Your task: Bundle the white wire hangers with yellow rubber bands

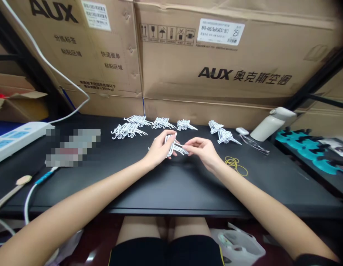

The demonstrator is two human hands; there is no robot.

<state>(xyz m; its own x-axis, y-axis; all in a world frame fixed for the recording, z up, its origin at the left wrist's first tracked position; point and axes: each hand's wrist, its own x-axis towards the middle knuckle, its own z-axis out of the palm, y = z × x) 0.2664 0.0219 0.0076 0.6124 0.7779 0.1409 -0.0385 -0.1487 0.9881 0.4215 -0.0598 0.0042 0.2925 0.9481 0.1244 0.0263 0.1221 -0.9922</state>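
Note:
A bunch of white wire hooks (180,148) is gripped in my left hand (160,147), a little above the black table. My right hand (200,149) pinches at the straight ends of this bunch from the right; whether it holds one hook's end or something else is too small to tell. Behind my hands lie more bundles of white hooks: a large pile (129,127) at left, a bundle (162,122) and a smaller one (185,125) near the middle, and a pile (224,132) at right. Yellow rubber bands (234,164) lie beside my right forearm.
Large cardboard boxes (171,74) wall off the table's back. At right are a white bottle (271,123), glasses (254,145) and a turquoise rack (301,147). A white power strip (21,138) and a cable (30,195) lie at left. The table's front edge (171,211) is near my lap.

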